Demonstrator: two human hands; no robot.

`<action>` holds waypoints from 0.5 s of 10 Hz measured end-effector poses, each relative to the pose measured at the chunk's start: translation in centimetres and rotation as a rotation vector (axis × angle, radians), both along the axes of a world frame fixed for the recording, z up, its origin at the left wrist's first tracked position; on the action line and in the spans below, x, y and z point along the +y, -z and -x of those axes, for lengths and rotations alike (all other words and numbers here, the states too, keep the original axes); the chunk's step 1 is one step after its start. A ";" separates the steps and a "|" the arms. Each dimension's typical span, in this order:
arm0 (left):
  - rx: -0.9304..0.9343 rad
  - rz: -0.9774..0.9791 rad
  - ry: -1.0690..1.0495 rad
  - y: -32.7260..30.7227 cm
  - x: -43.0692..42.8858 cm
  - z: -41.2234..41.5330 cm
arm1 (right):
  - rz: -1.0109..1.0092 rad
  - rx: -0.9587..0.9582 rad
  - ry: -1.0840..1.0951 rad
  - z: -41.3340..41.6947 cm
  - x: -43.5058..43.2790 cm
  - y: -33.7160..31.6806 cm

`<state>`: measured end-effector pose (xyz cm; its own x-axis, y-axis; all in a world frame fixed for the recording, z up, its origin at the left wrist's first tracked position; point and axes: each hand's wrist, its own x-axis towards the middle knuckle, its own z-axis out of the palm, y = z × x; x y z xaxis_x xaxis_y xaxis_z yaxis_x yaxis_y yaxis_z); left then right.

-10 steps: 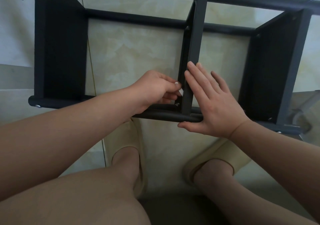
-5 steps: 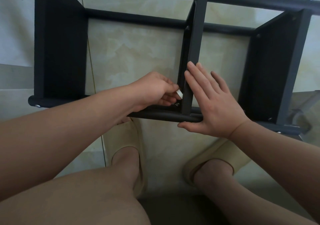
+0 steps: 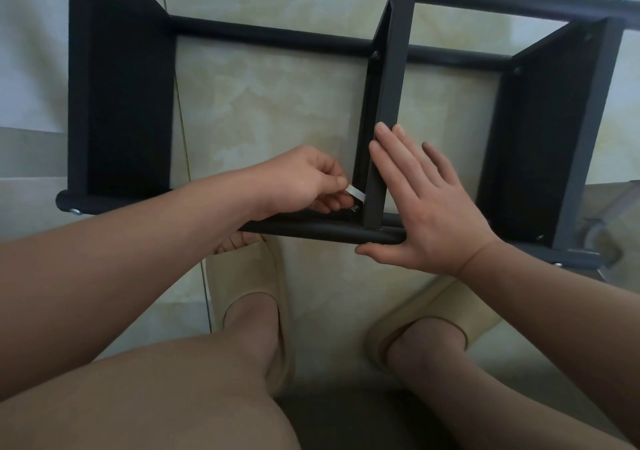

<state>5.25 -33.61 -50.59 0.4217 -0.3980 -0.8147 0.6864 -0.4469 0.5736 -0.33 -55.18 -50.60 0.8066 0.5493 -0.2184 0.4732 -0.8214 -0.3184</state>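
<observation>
Mid-frame we seem to tighten the bolt (image 3: 355, 209): left hand (image 3: 301, 181) pinches the wrench (image 3: 355, 193), right hand (image 3: 427, 203) lies flat, fingers straight, against the bar (image 3: 391, 103); next, turn squarely.

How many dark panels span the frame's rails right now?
3: the left panel, at the frame's left end; the middle panel, between the small wrench in the left hand and the flat right hand; the right panel, at the right end. None looks hidden.
</observation>
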 end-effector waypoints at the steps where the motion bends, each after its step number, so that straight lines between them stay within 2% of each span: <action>1: -0.047 -0.008 0.070 0.0 0.2 0.1 | 0.002 0.001 0.000 0.0 0.0 0.0; 5: -0.153 -0.013 0.303 -0.1 0.9 0.1 | 0.011 0.014 -0.004 -0.1 0.0 -0.1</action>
<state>5.14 -32.69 -50.53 0.4032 -0.5141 -0.7571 0.4277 -0.6255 0.6525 -0.27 -55.21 -50.51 0.8011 0.5504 -0.2353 0.4724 -0.8228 -0.3160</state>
